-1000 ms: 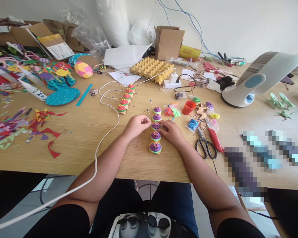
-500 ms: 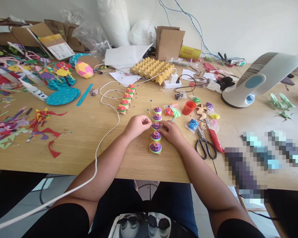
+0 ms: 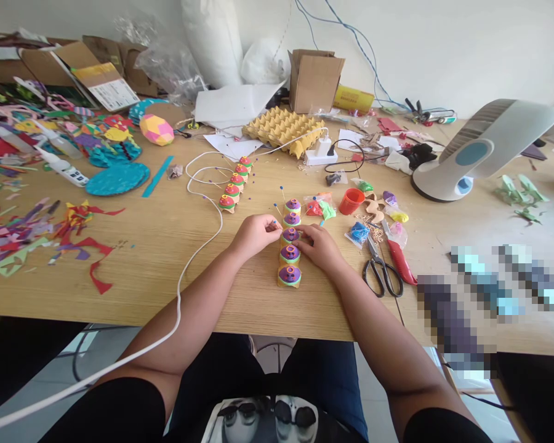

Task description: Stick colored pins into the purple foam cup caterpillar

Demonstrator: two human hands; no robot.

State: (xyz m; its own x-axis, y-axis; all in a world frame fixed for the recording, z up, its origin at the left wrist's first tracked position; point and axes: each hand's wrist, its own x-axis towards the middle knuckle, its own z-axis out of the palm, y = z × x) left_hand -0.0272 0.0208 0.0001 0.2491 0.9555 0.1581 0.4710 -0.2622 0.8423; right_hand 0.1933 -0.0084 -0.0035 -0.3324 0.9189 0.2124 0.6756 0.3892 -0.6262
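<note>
The paper caterpillar, a line of five egg-carton cups capped with purple, green and pink discs, lies near the front middle of the wooden table, running away from the person. It is probably very light and easy to crush. The pulp cups likely flex where they join, so lifting one end would make the row sag or come apart. The safest grip looks to be low on a cup's side walls, not on the layered discs, which may peel or shift. The left hand is at the left side of the third cup, with thumb and fingertips pinched shut on what looks like a blue-headed pin. The pin is thin, slippery and sharp, so it is best held by its head. The right hand rests against the same cup from the right, fingers loosely curled and touching it but not closed round it. A second caterpillar with red tops lies just beyond to the left, with a white cable looping past it. To the right are a red cup, small bags of coloured bits, scissors and a red-handled cutter. Farther off are an egg tray, a cardboard box and a white fan.
</note>
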